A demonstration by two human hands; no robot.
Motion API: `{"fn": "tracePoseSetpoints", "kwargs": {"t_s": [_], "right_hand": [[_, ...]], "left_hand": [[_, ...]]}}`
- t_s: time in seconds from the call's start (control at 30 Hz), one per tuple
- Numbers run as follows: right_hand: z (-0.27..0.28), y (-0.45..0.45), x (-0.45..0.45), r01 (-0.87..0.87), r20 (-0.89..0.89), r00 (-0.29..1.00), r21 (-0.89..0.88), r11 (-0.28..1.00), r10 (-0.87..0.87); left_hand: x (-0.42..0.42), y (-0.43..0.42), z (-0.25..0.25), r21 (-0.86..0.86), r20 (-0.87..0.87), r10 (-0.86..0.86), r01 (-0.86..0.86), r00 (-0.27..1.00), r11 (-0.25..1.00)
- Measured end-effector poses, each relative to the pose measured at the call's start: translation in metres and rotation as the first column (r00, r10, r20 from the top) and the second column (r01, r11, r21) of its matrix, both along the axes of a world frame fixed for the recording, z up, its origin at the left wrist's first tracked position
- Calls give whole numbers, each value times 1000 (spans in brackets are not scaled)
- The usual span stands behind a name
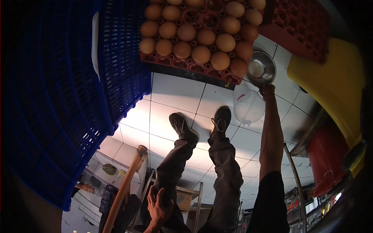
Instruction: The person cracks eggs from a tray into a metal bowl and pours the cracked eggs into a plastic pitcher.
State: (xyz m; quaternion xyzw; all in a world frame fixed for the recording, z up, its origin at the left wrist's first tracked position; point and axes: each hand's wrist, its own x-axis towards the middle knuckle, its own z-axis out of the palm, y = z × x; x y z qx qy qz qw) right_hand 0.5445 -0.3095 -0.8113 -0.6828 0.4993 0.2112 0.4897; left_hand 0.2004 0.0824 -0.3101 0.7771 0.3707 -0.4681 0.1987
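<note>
My right hand (pixel 267 90) grips the near rim of a shiny metal bowl (pixel 268 70), arm stretched far forward. A pale brown patch shows inside the bowl; I cannot tell whether it is an egg or a reflection. Just left of the bowl, brown eggs (pixel 201 54) fill most of a red egg tray (pixel 155 59), with a few empty cups among them. My left hand (pixel 159 206) is over my left thigh, fingers spread, holding nothing. Below the bowl, a clear plastic container (pixel 247 106) rests on the tiled floor.
Large blue plastic crates (pixel 58 89) stand at left. Stacked empty red trays (pixel 297 27), a yellow plastic object (pixel 326 73) and a red bucket (pixel 326 159) are at right. A wooden pole (pixel 126 186) rises lower left; beyond it another person's hand (pixel 86 188) shows. My shoes (pixel 182 126) rest on white tiles.
</note>
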Motion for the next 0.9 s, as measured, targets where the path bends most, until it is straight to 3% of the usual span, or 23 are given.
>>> {"fn": "tracePoseSetpoints", "kwargs": {"t_s": [0.07, 0.17, 0.27, 0.33, 0.37, 0.4, 0.43, 0.47, 0.5, 0.57, 0.6, 0.63, 0.67, 0.77, 0.8, 0.83, 0.87, 0.9], "right_hand": [[-16, -6, -2, -74, -25, 997, -5, 997, 74], [-1, -10, -8, -152, 59, 988, 264, 952, 142], [28, 2, 4, -249, -75, 958, 264, 932, 277], [55, 15, 2, -153, -108, 983, -52, 987, 147], [77, 27, -6, -159, -105, 983, -53, 986, 153], [109, 39, -15, -434, -10, 889, -333, 837, 457], [147, 48, -21, -576, -8, 692, -608, 546, 722], [172, 55, -39, -538, 109, 632, -651, 536, 767], [198, 56, -59, -538, 142, 618, -642, 547, 773], [287, 72, -94, -589, 134, 727, -383, 712, 674], [316, 72, -121, -600, 138, 714, -384, 702, 686], [322, 51, -163, -699, 36, 644, -377, 608, 764], [373, 59, -183, -742, -166, 667, -235, 628, 726], [459, 30, -273, -830, -194, 554, -49, 556, 810], [481, 19, -304, -833, -250, 543, -43, 552, 801], [527, 17, -323, -882, -219, 468, -55, 468, 856], [569, 19, -332, -789, -314, 541, 129, 600, 780], [585, 8, -360, -796, -341, 523, 132, 591, 781]], "left_hand": [[5, 2, -1, 4, 1, 8, -8, 1000, 1000], [2, 3, 2, 2, -4, 13, -13, 1000, 1000], [1, 3, 1, -27, 31, 9, -8, 999, 1000], [-3, 1, 8, -85, 40, 6, -2, 999, 996], [-14, -1, 9, -100, 32, -32, 35, 999, 994], [-18, -4, 13, -111, 49, -1, 7, 999, 994], [-20, -10, 19, -126, 77, 31, -21, 997, 992], [-28, -15, 23, -133, 118, 41, -25, 992, 991], [-44, -20, 30, -120, 232, 69, -42, 970, 992], [-62, -27, 59, -105, 379, 115, -81, 918, 991], [-67, -27, 80, -154, 327, 257, -217, 909, 964], [-76, -24, 100, -200, 267, 393, -348, 880, 916], [-100, -22, 113, -187, 258, 409, -370, 875, 910], [-129, -6, 177, -186, 245, 484, -449, 840, 874], [-153, -3, 186, -231, 168, 639, -600, 751, 766], [-178, 1, 194, -244, 93, 770, -735, 632, 633], [-239, -3, 169, -307, 91, 782, -730, 616, 611], [-295, -7, 148, -370, 86, 795, -722, 600, 585]]}}
